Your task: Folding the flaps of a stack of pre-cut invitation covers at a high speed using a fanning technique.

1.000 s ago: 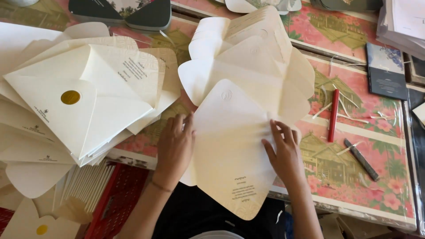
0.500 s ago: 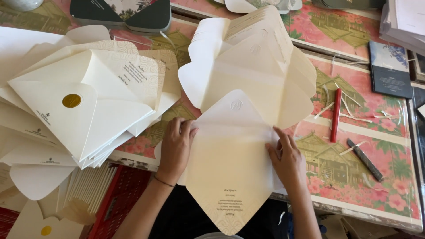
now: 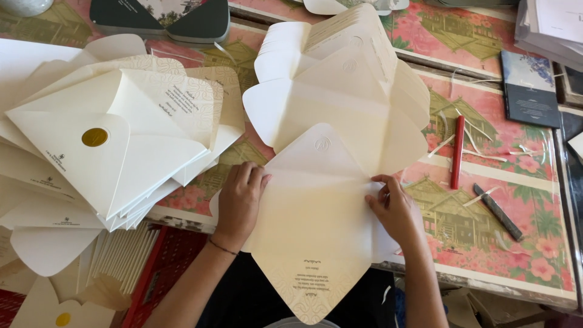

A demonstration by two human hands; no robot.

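Observation:
A cream unfolded envelope sheet lies at the table's near edge, its lower pointed flap hanging over the edge. My left hand presses flat on its left side flap, folded inward. My right hand pinches the right side flap at its edge. Just behind it sits a stack of unfolded cream envelope blanks.
A pile of finished envelopes with gold round seals fills the left. A red stick and a dark pen-like tool lie on the flowered tablecloth at right. Dark cards sit far right. A red crate stands below the table.
The sheet has been drawn closer to me and its side flaps folded inward; both hands slid with it toward the table's edge.

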